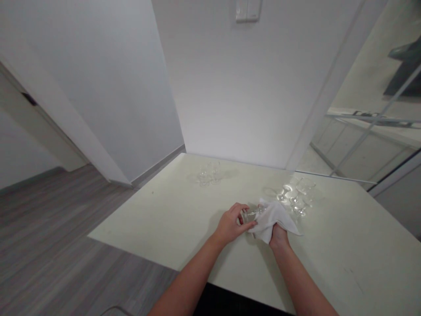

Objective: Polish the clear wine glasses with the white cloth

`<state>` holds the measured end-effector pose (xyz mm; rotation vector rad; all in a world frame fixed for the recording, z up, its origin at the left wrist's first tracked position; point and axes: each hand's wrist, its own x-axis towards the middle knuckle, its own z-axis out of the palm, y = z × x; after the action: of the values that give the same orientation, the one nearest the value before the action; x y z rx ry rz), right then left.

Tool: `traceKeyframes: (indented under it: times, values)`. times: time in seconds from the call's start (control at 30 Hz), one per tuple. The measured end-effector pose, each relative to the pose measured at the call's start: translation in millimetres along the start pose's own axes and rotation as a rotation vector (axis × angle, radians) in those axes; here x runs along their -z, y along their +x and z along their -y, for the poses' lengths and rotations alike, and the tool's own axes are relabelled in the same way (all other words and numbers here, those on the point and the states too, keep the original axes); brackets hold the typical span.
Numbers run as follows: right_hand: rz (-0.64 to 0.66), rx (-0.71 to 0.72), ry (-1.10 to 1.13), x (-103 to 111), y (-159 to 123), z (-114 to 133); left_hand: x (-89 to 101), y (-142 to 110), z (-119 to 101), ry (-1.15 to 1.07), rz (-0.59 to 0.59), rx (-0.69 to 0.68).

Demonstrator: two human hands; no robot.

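Left forearm [199, 272]: bare, angled up and rightward
Left hand [229, 224]: fingers [237, 208] curled in a grip, thumb [247, 226] stretched rightward
Right forearm [297, 274]: bare, angled up and leftward
Right hand [279, 237]: near the left, mostly covered, its fingers hidden

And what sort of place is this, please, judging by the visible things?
Probably a room in a home, though I cannot be certain: there is a grey wood-look floor, a white rectangular wall switch, and a flat pale table bearing clear stemmed glasses.

Stemmed glasses [305, 186] are blocking passage behind the white cloth [272, 217], while the near-left tabletop [158, 224] is lying open.
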<state>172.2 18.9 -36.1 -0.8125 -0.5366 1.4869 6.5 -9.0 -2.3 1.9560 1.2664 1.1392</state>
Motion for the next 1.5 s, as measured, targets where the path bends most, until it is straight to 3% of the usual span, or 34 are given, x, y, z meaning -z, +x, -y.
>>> traceKeyframes:
  times: [0.17, 0.3, 1.13, 1.5]
  values:
    - [-0.048, -0.014, 0.012, -3.3, -5.1, 2.5, 0.7, 1.9, 4.7, -0.138, 0.038, 0.205]
    - [-0.017, -0.007, -0.003, -7.7, -9.3, 5.1, 0.0, 2.7, 6.2, -0.22, 0.083, 0.254]
    - [-0.014, 0.004, -0.049, -8.3, -9.6, 6.2, 0.3, 2.9, 4.9, -0.171, 0.092, 0.211]
    - [0.054, 0.045, -0.028, -3.2, -4.0, -0.1, -0.6, 0.0, -3.7, -0.074, 0.029, 0.078]
